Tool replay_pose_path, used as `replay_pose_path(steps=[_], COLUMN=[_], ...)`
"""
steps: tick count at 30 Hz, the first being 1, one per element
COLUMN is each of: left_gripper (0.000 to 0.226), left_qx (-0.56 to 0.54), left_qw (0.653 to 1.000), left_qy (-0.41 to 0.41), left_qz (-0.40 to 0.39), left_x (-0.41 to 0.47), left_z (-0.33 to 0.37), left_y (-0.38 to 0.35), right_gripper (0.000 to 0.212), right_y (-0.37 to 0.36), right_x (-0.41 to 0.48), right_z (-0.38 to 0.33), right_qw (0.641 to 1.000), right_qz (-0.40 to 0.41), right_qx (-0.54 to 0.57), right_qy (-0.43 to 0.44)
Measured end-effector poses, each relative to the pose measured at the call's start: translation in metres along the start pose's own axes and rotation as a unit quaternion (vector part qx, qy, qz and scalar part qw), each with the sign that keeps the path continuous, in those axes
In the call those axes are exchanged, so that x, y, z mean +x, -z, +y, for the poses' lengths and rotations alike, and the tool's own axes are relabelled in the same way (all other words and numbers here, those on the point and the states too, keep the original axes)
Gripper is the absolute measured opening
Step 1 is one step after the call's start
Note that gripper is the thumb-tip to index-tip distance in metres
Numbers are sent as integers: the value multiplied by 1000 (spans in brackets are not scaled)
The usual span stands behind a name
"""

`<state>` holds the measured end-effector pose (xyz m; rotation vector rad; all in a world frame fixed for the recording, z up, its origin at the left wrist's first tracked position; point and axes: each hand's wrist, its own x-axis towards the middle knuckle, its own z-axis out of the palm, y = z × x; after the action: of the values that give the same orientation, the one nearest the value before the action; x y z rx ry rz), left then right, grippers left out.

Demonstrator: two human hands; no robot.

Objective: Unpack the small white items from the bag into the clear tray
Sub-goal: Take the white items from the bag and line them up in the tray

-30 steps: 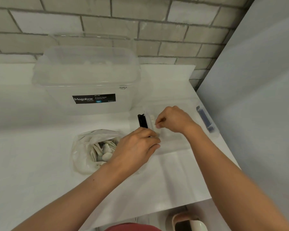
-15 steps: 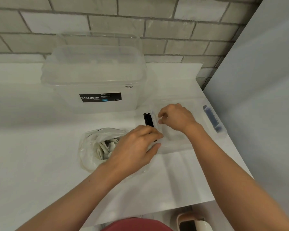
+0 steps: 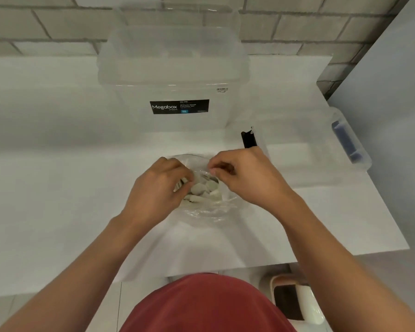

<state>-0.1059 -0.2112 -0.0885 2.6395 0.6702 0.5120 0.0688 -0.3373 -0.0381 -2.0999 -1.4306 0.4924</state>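
1. While the right hand (image 3: 244, 180) pinches the rim of the clear plastic bag (image 3: 209, 210), the left hand (image 3: 157, 188) curls its fingers into the bag's mouth; whether they hold anything cannot be told.
2. Inside the bag lie the small white items (image 3: 203, 190).
3. At 2 o'clock, just beside the bag: the clear tray (image 3: 304, 161).
4. At 12 o'clock: the Megabox storage box (image 3: 175, 75).

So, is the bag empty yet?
No, a pile of small white items shows inside the bag.
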Motion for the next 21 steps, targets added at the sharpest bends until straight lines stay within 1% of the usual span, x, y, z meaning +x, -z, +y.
replay_pose_path(steps=[2,4,6,7,9,11,14,16,18,21], left_gripper=[4,3,5,12,23,24,24,22,21,19], left_qx=[26,47,74,81,97,112,124,137,153,164], left_qw=[999,998,996,995,992,989,988,986,982,978], left_qy=[-22,-37,-30,-12,29,47,14,2,11,28], left_qz=[-12,-25,-40,-53,-74,-87,-89,-97,-113,-128], left_x=[-2,-2,0,1,6,11,16,17,19,22], left_z=[-3,-8,-12,-13,-10,-5,0,2,3,4], left_y=[-3,-8,-14,-17,-20,-20,-24,-30,-35,-39], right_gripper=[19,22,20,21,21,20,12,14,18,17], right_y=[-22,-38,-46,-48,-49,-50,-50,-49,-46,-41], right_x=[6,13,18,20,23,25,29,30,28,25], right_z=[0,5,6,7,6,5,5,4,5,9], right_qw=[994,977,961,956,950,948,944,942,944,960], right_qz=[-50,-81,-89,-94,-104,-107,-117,-128,-130,-98], right_qx=[-93,-199,-260,-277,-292,-297,-302,-305,-296,-251], right_qy=[14,5,-18,-25,-36,-44,-58,-63,-67,-71])
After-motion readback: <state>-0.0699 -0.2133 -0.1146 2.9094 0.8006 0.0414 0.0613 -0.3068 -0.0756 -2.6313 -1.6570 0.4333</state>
